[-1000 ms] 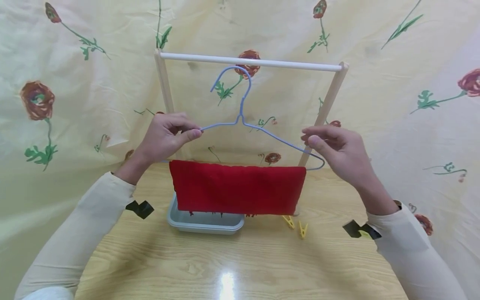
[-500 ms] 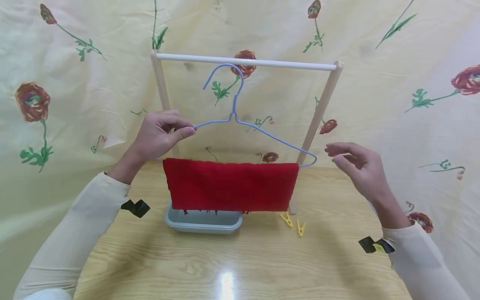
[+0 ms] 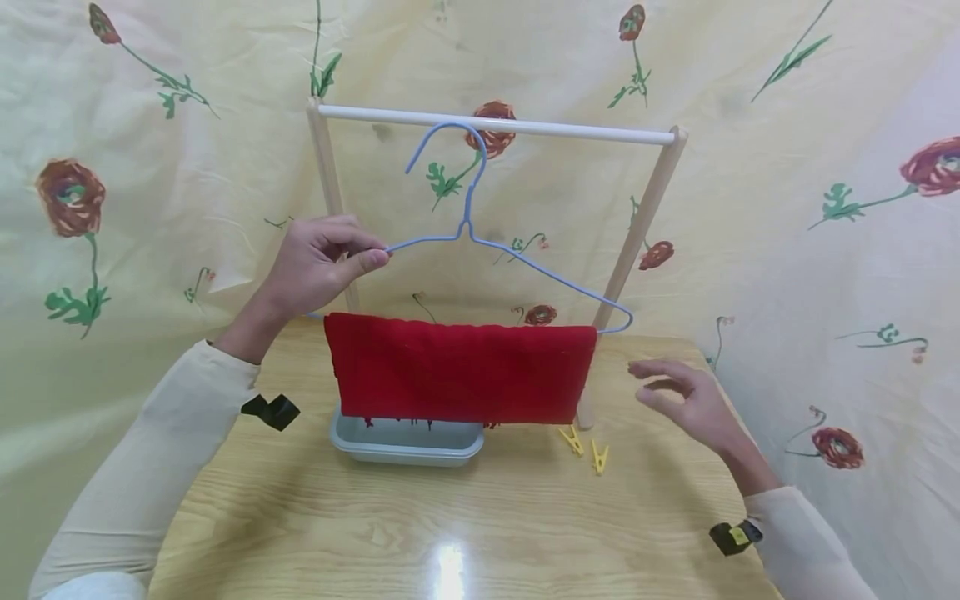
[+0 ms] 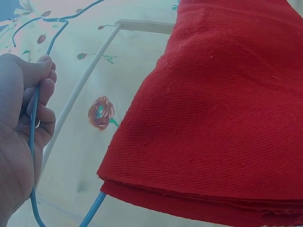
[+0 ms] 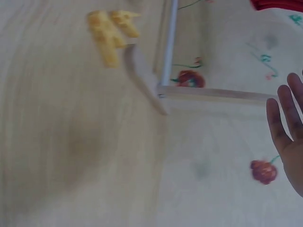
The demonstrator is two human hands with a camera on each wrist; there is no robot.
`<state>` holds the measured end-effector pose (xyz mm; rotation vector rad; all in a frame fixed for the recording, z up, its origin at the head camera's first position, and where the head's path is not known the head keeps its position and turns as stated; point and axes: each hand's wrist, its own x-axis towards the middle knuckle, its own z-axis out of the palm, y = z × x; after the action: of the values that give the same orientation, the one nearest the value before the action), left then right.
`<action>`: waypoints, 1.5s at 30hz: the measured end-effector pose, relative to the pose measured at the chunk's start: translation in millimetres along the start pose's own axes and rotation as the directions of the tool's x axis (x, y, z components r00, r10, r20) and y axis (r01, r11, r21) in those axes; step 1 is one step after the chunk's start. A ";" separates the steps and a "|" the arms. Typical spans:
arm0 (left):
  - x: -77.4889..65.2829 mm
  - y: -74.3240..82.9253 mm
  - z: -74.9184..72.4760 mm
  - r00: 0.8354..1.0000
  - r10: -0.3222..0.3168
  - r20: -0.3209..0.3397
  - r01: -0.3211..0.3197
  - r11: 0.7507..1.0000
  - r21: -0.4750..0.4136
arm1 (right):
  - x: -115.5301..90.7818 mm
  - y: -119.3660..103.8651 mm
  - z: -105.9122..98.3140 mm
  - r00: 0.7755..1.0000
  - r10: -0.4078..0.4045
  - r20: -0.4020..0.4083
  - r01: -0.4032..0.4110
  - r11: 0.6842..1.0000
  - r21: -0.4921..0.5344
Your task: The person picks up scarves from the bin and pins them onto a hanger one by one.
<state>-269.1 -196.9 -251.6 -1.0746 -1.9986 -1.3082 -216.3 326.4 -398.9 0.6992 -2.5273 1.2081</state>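
Observation:
In the head view, my left hand (image 3: 318, 260) pinches the left shoulder of a blue wire hanger (image 3: 551, 272) between thumb and fingers. A folded red cloth (image 3: 461, 371) drapes over the hanger's bottom bar, and several dark red fringe ends show beneath it. The left wrist view has the hanger's wire running along the palm, beside the cloth's folded layers (image 4: 203, 142). My right hand (image 3: 686, 404) is empty, its fingers loosely bent, over the table's right side. Nearest to it are two yellow clothespins (image 3: 600, 457) lying on the wood.
Behind the hanger stands a rack with a white rail (image 3: 555, 127) and wooden posts (image 3: 647, 218). A grey-blue basin (image 3: 405, 455) sits on the table (image 3: 360, 533), partly under the cloth. Flowered fabric (image 3: 787, 225) hangs at the back and sides.
My right hand has moved away from the hanger's right end, first rightward, then down toward the table. The hanger and cloth have shifted slightly left in my left hand.

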 end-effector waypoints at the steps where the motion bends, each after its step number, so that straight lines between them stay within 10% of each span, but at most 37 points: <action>1: -0.2 -0.2 -0.1 1.000 -0.002 0.000 0.002 1.000 0.003 | -2.6 5.1 3.4 1.000 0.002 0.024 -0.001 1.000 -0.008; 21: -3.9 -1.4 -0.6 1.000 -0.015 0.002 0.015 1.000 0.027 | -31.0 56.8 43.0 0.917 0.101 0.386 -0.102 0.995 -0.018; 45: -6.3 -7.4 1.1 1.000 0.019 0.015 -0.019 1.000 0.020 | -27.6 76.5 63.3 0.893 -0.026 0.450 0.126 0.973 -0.193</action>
<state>-271.8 -199.7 -260.6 -1.0940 -2.0034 -1.2715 -234.1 326.9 -500.5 1.1151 -2.9019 0.7905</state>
